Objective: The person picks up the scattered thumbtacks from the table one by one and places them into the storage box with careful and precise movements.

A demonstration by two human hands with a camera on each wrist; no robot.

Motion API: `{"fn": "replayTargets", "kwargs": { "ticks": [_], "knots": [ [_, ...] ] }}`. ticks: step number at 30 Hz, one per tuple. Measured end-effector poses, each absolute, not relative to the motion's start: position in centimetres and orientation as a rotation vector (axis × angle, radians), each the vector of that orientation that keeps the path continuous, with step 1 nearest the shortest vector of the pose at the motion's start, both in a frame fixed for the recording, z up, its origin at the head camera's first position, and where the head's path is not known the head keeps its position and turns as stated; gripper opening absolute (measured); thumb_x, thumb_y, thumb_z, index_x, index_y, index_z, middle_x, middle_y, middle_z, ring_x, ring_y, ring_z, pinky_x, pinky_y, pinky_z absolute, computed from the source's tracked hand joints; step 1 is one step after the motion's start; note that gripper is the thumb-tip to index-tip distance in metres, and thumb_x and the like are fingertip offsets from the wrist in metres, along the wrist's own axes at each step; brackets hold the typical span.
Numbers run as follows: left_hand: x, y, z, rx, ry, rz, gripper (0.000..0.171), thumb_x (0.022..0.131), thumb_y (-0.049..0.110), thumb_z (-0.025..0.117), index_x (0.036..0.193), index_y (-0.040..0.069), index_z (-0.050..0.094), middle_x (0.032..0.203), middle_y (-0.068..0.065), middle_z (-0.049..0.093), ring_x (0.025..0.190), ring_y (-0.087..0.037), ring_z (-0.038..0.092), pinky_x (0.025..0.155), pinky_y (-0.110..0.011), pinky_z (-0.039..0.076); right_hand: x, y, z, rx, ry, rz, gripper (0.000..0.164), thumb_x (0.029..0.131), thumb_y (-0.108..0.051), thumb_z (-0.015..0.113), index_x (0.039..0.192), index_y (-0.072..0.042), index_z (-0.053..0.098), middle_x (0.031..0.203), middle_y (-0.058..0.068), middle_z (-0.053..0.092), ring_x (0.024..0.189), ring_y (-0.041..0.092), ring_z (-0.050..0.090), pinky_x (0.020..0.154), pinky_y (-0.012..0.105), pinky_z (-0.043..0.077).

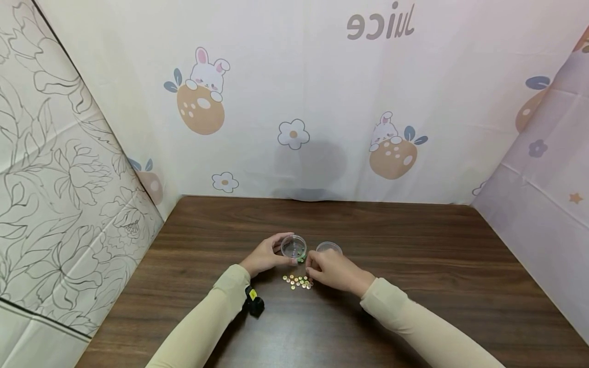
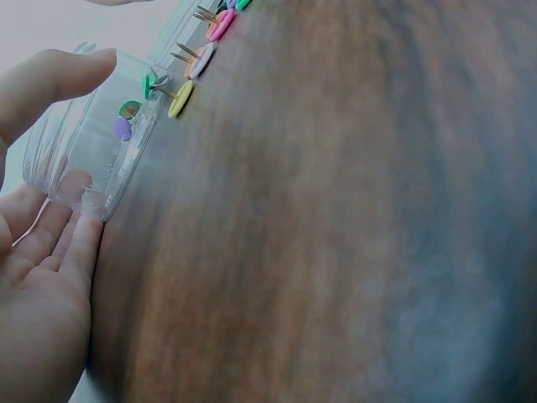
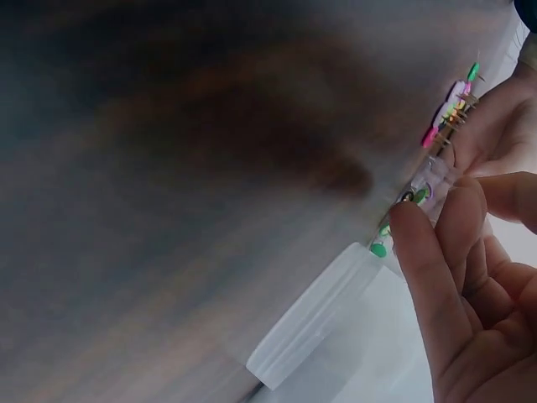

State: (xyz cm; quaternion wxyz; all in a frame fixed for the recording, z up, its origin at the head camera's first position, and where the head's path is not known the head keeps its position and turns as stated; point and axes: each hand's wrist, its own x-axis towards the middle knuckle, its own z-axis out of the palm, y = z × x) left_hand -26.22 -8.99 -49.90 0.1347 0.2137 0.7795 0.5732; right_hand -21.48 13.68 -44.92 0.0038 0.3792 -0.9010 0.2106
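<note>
My left hand (image 1: 270,254) holds a clear round container (image 1: 293,246), thumb on one side and fingers on the other. Inside it, the left wrist view shows a few thumbtacks, among them a purple thumbtack (image 2: 122,128). A yellow thumbtack (image 2: 179,99) lies just outside its rim. My right hand (image 1: 335,269) has its fingertips down beside a group of loose thumbtacks (image 1: 297,282), points up. In the right wrist view my right hand (image 3: 470,285) has curled fingers with the thumb against them; whatever may be between the tips is hidden.
Partly behind the right hand stands a second clear round container (image 1: 329,247). Green thumbtacks (image 1: 301,259) lie between the two containers. A black device (image 1: 254,302) with a yellow mark is by the left wrist. Printed cloth (image 1: 257,102) hangs behind the wooden table (image 1: 414,235).
</note>
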Motion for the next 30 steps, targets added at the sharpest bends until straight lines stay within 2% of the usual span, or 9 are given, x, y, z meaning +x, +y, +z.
{"fn": "replayTargets", "kwargs": {
  "ticks": [7, 11, 14, 20, 30],
  "knots": [
    [-26.0, -8.97, -49.52, 0.633, 2.235, 1.677, 0.077, 0.073, 0.024, 0.08, 0.139, 0.014, 0.043, 0.131, -0.008, 0.052, 0.115, -0.019, 0.049, 0.101, -0.049, 0.04, -20.99, 13.79, -45.07, 1.216, -2.81, 0.611, 0.006, 0.084, -0.013, 0.061, 0.08, -0.017, 0.059, 0.057, -0.017, 0.052, 0.049, -0.004, 0.043, 0.045, 0.018, 0.041],
    [-26.0, -8.97, -49.48, 0.619, 2.239, 1.67, 0.078, 0.072, 0.025, 0.081, 0.139, 0.015, 0.043, 0.131, -0.007, 0.052, 0.115, -0.017, 0.049, 0.102, -0.048, 0.04, -20.82, 13.83, -45.01, 1.227, -2.808, 0.594, 0.006, 0.083, -0.012, 0.062, 0.08, -0.017, 0.059, 0.056, -0.017, 0.05, 0.049, -0.004, 0.043, 0.045, 0.018, 0.04],
    [-26.2, -8.98, -49.92, 0.602, 2.263, 1.659, 0.078, 0.071, 0.029, 0.082, 0.138, 0.019, 0.044, 0.129, -0.002, 0.053, 0.114, -0.013, 0.05, 0.101, -0.046, 0.041, -20.78, 13.85, -45.06, 1.228, -2.809, 0.581, 0.007, 0.082, -0.011, 0.063, 0.079, -0.017, 0.06, 0.055, -0.017, 0.049, 0.048, -0.003, 0.042, 0.045, 0.018, 0.04],
    [-26.22, -9.0, -49.83, 0.6, 2.277, 1.646, 0.076, 0.071, 0.029, 0.082, 0.137, 0.022, 0.045, 0.13, -0.002, 0.052, 0.115, -0.014, 0.049, 0.102, -0.046, 0.04, -20.8, 13.8, -45.19, 1.222, -2.81, 0.539, 0.007, 0.081, -0.012, 0.063, 0.077, -0.018, 0.06, 0.055, -0.017, 0.049, 0.049, -0.004, 0.043, 0.047, 0.018, 0.042],
    [-26.45, -9.08, -49.94, 0.597, 2.265, 1.657, 0.077, 0.069, 0.032, 0.083, 0.136, 0.022, 0.046, 0.128, 0.0, 0.054, 0.113, -0.011, 0.05, 0.102, -0.044, 0.04, -20.74, 13.64, -44.98, 1.226, -2.786, 0.502, 0.008, 0.079, -0.01, 0.066, 0.074, -0.016, 0.061, 0.055, -0.014, 0.049, 0.049, -0.002, 0.042, 0.046, 0.019, 0.042]
  ]
}}
